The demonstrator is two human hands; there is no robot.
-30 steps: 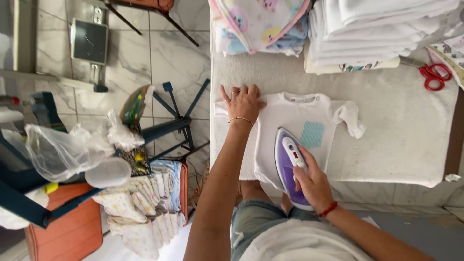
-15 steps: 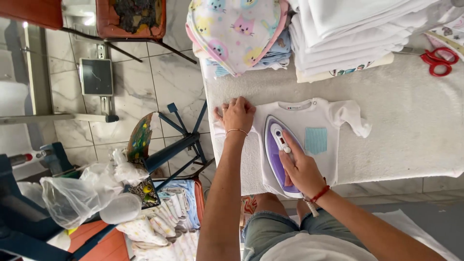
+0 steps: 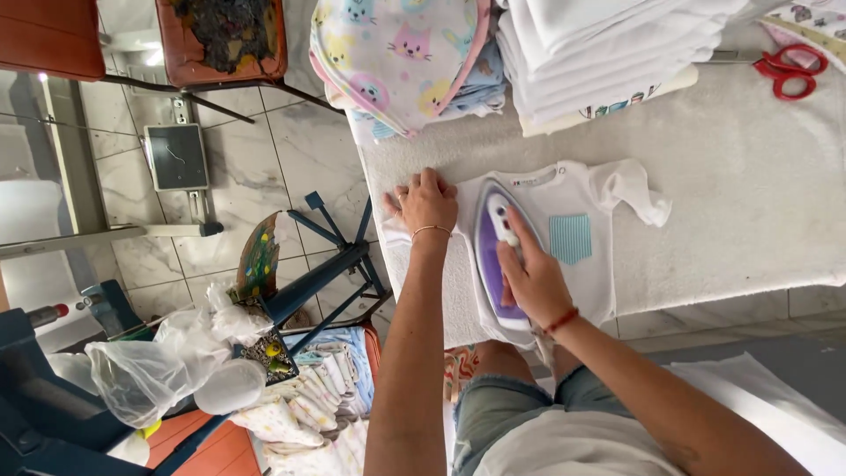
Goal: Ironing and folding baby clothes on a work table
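Observation:
A small white shirt [image 3: 589,198] with a blue striped pocket [image 3: 570,238] lies flat on the white padded table [image 3: 740,203]. My right hand [image 3: 531,280] grips the handle of a purple and white iron [image 3: 492,242], which rests on the shirt's left half. Fingers spread, my left hand [image 3: 425,204] presses flat on the shirt's left sleeve at the table's left edge.
A stack of folded white cloth [image 3: 608,53] and pastel animal-print pieces [image 3: 401,57] sit at the table's far side, with red scissors [image 3: 793,70] at the right. Left of the table are a blue metal frame [image 3: 330,264], a plastic bag [image 3: 150,366] and a pile of cloth [image 3: 308,397].
The iron has slid up the shirt toward the collar with my right hand on it. My left hand stays on the sleeve. The camera view has shifted.

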